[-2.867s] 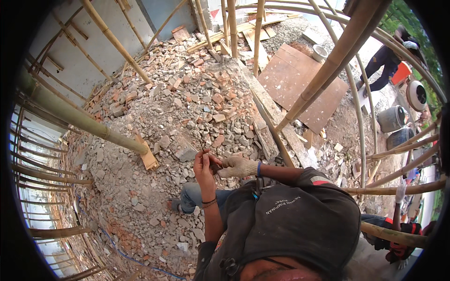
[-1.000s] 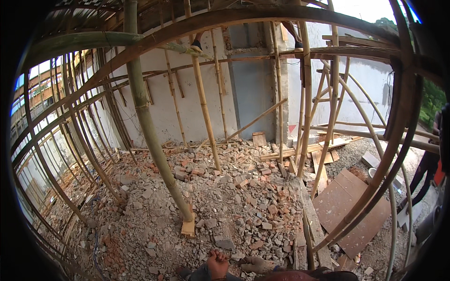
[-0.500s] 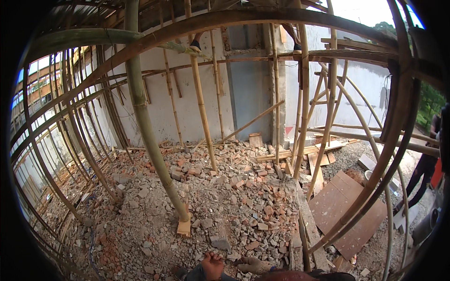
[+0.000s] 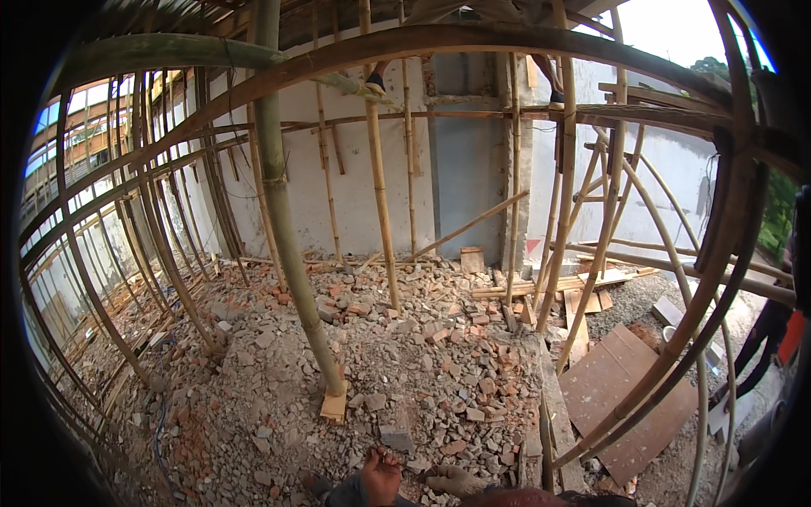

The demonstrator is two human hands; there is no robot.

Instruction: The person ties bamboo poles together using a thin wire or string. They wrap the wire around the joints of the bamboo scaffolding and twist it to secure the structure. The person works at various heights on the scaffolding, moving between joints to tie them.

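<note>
Left hand point(image 4: 382, 482) and right hand point(image 4: 454, 480) are showing at six o'clock, rubble point(image 4: 427, 372) toward twelve.
Left is showing curled fingers point(image 4: 384, 457); either grip, cannot tell.

Bare L hand point(image 4: 382, 477), fingers curled, just beside R hand point(image 4: 456, 480) in pale knit glove, btm edge, nr grey-&-red brick rubble point(image 4: 460, 380); grip contents unclear. Thick green bamboo pole point(image 4: 294, 253) tilts, foot on yellowish wood block point(image 4: 334, 409); flat brown rect. board point(image 4: 629, 397) far R.
</note>
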